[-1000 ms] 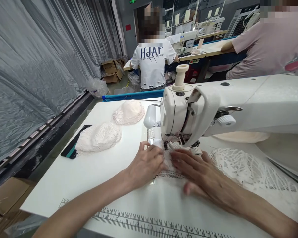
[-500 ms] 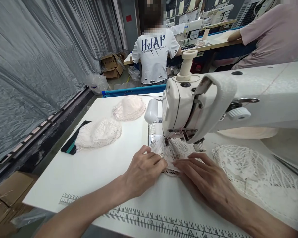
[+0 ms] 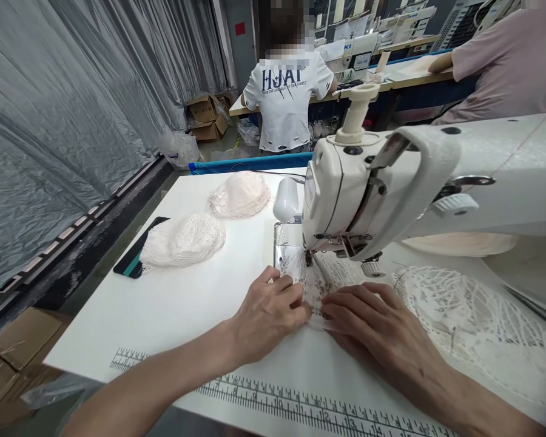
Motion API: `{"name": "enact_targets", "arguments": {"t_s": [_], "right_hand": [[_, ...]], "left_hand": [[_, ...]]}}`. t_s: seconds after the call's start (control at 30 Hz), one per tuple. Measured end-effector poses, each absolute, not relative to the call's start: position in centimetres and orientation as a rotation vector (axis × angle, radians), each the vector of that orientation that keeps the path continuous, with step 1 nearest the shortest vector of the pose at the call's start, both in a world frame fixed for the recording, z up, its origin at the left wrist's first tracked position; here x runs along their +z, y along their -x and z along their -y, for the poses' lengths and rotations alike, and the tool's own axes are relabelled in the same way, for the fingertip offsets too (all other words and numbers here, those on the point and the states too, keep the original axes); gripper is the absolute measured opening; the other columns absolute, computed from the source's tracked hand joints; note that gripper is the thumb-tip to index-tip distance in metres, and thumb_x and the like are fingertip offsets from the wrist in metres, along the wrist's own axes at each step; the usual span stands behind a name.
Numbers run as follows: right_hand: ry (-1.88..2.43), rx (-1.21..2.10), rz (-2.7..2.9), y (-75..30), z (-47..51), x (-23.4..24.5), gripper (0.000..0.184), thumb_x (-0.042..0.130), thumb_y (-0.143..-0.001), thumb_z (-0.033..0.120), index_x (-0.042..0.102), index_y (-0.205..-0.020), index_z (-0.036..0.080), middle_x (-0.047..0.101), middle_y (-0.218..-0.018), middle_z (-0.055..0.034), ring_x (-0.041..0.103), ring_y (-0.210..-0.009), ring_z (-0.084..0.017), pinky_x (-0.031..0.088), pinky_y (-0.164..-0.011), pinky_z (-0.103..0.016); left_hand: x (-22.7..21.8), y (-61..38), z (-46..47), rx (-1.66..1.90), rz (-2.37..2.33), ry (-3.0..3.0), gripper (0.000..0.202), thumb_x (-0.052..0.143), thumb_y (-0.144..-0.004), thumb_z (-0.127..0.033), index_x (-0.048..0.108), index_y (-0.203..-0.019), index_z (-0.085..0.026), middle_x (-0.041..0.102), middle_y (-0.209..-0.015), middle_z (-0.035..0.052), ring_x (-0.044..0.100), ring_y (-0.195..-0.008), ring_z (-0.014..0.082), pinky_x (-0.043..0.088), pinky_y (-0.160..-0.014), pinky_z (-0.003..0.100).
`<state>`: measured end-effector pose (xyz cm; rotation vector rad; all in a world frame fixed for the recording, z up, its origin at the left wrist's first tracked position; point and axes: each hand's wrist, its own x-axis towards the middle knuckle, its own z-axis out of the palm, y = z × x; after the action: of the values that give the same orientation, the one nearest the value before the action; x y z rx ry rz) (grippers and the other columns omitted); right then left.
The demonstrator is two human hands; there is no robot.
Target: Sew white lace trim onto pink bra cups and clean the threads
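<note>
A piece of white lace point(image 3: 316, 280) lies under the presser foot point(image 3: 308, 258) of the white sewing machine point(image 3: 332, 194). Just left of the needle area, my left hand point(image 3: 270, 309) is closed, its fingers pinching the near left edge of the lace. My right hand point(image 3: 373, 321) rests flatter on the right part of the same lace, fingers stretched out and side by side, pressing it to the table. Both hands' fingertips are close together in front of the foot. The palms' undersides are hidden.
White lace cups point(image 3: 184, 240) lie on a dark case at the left, with a pinkish stack point(image 3: 239, 194) behind. More lace point(image 3: 464, 309) and dark scissors-like blades point(image 3: 534, 309) are at the right. A printed ruler point(image 3: 277, 400) runs along the front edge. Two people sit beyond.
The view has shifted slightly, with the machine now a little further right. The near edge of the lace has changed shape between my hands; its dark-holed border no longer shows clearly.
</note>
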<state>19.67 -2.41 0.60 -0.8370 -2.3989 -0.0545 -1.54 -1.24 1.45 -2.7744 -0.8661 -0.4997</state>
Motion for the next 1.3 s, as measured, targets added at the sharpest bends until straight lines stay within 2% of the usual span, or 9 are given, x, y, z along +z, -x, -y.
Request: {"name": "enact_targets", "arguments": {"t_s": [0.23, 0.4, 0.63, 1.07, 1.3], "right_hand": [[0.819, 0.071, 2.408, -19.9, 2.8, 0.1, 0.022, 0.038, -0.096, 0.011, 0.059, -0.097, 0.018, 0.067, -0.096, -0.0042, 0.057, -0.092, -0.019, 0.037, -0.085, -0.039], [0.775, 0.137, 2.401, -19.9, 3.0, -0.1, 0.030, 0.029, -0.098, 0.012, 0.059, -0.098, 0.017, 0.067, -0.099, -0.0051, 0.057, -0.096, -0.019, 0.035, -0.089, -0.040], [0.657, 0.072, 2.421, -19.9, 2.8, 0.3, 0.026, 0.035, -0.096, 0.007, 0.059, -0.098, 0.015, 0.068, -0.097, -0.0051, 0.059, -0.090, -0.018, 0.037, -0.086, -0.039], [0.600, 0.004, 2.482, -19.7, 2.6, 1.2, 0.030, 0.033, -0.095, 0.006, 0.061, -0.097, 0.017, 0.069, -0.087, -0.0018, 0.059, -0.078, -0.014, 0.038, -0.082, -0.038], [0.592, 0.026, 2.449, -19.7, 2.6, 0.9, 0.027, 0.036, -0.094, 0.005, 0.060, -0.099, 0.015, 0.069, -0.089, -0.0035, 0.060, -0.082, -0.016, 0.037, -0.081, -0.038]], "left_hand": [[2.0, 1.3, 1.4, -0.545, 0.789, 2.823, 0.022, 0.050, -0.084, 0.001, 0.062, -0.072, -0.013, 0.065, -0.086, 0.0011, 0.055, -0.079, 0.0104, 0.040, -0.082, 0.031], [2.1, 1.1, 1.6, -0.522, 0.768, 2.784, 0.027, 0.050, -0.082, 0.003, 0.058, -0.063, -0.014, 0.066, -0.079, 0.0000, 0.057, -0.076, 0.0110, 0.041, -0.080, 0.032], [1.8, 1.1, 1.7, -0.519, 0.767, 2.759, 0.025, 0.051, -0.079, 0.005, 0.059, -0.065, -0.014, 0.065, -0.077, 0.0000, 0.058, -0.072, 0.0106, 0.042, -0.077, 0.031], [2.0, 1.3, 1.9, -0.465, 0.760, 2.792, 0.024, 0.048, -0.079, 0.005, 0.060, -0.072, -0.014, 0.064, -0.077, 0.0004, 0.056, -0.071, 0.0112, 0.042, -0.080, 0.032], [2.1, 1.1, 2.1, -0.455, 0.769, 2.783, 0.024, 0.049, -0.077, 0.006, 0.059, -0.068, -0.014, 0.059, -0.070, -0.0021, 0.052, -0.063, 0.0098, 0.041, -0.079, 0.032]]}}
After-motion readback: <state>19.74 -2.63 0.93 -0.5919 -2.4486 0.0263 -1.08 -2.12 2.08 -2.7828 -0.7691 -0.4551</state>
